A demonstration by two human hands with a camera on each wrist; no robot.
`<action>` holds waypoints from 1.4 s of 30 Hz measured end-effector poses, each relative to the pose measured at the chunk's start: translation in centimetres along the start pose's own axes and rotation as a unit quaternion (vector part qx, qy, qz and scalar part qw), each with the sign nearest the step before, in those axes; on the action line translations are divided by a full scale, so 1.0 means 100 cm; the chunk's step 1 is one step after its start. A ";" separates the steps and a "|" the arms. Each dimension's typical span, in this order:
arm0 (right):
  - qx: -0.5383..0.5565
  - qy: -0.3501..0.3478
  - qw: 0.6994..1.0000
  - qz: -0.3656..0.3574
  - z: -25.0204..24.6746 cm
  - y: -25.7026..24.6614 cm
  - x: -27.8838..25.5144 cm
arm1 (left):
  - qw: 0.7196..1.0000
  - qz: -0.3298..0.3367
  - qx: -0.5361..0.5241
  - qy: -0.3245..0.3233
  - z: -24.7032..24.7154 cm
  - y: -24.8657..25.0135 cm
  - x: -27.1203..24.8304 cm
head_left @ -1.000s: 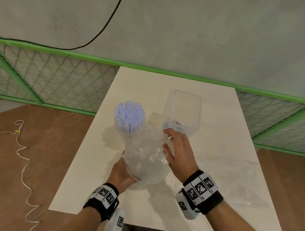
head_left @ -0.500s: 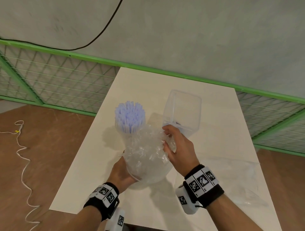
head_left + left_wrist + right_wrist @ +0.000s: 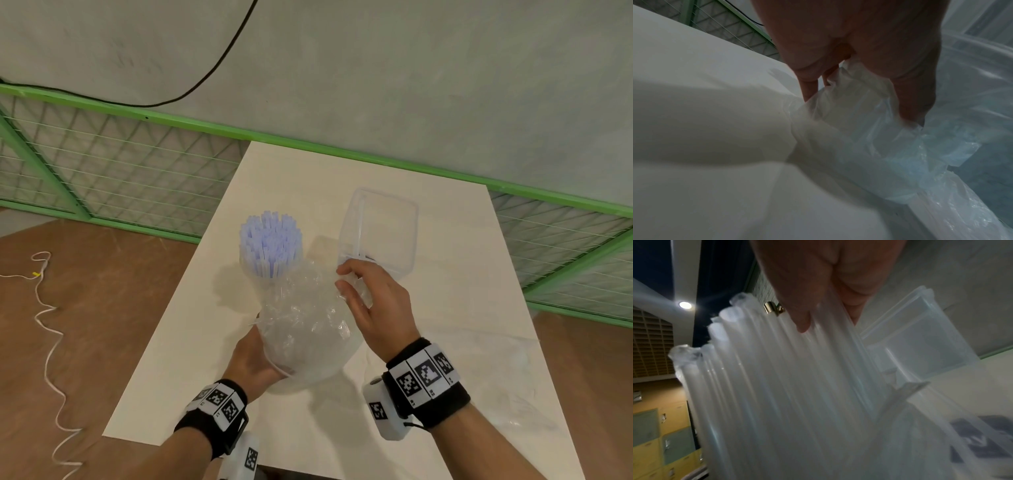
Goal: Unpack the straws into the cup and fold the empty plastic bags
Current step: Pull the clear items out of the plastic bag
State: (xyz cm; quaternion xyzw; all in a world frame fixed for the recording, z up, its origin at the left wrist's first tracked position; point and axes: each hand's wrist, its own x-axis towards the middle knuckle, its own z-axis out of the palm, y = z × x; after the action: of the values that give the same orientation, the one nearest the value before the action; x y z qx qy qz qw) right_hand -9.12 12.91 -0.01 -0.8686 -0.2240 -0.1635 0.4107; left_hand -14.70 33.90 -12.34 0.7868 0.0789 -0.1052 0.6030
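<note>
head view, left to right: the left hand (image 3: 255,359) grips the lower end of a crumpled clear bag (image 3: 301,318), fingers curled round the plastic. the bag is held tilted above the table (image 3: 191,342), and pale blue straws (image 3: 270,248) stick out of its far end. the right hand (image 3: 373,301) pinches a bit of bag plastic at the upper right side, fingers curled on it. just behind that hand stands a clear cup (image 3: 380,229), nearly empty. another empty bag (image 3: 493,370) lies flat at the table's right.
</note>
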 end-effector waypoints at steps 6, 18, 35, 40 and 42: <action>-0.009 0.052 0.998 -0.029 -0.012 -0.012 0.014 | 0.997 0.019 -0.081 -0.011 0.001 -0.002 0.002; -0.004 0.025 0.999 -0.019 -0.021 -0.022 0.035 | 0.996 0.022 -0.085 -0.010 0.001 -0.004 0.002; 0.140 0.197 0.968 -0.070 -0.151 -0.037 0.129 | 1.000 0.027 -0.010 -0.003 0.002 -0.011 0.007; 0.096 0.221 0.967 -0.081 -0.163 0.012 0.174 | 0.999 0.033 0.002 0.003 0.001 -0.012 0.007; 0.106 0.163 0.979 -0.054 -0.140 0.040 0.180 | 0.999 0.033 0.000 -0.001 0.001 -0.008 0.005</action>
State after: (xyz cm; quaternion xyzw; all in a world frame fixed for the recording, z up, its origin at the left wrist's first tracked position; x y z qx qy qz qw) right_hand 6.85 4.27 14.36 -0.7684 -0.2173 -0.2999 0.5219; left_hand -14.40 34.02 -13.25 0.7892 0.0526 -0.0859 0.6058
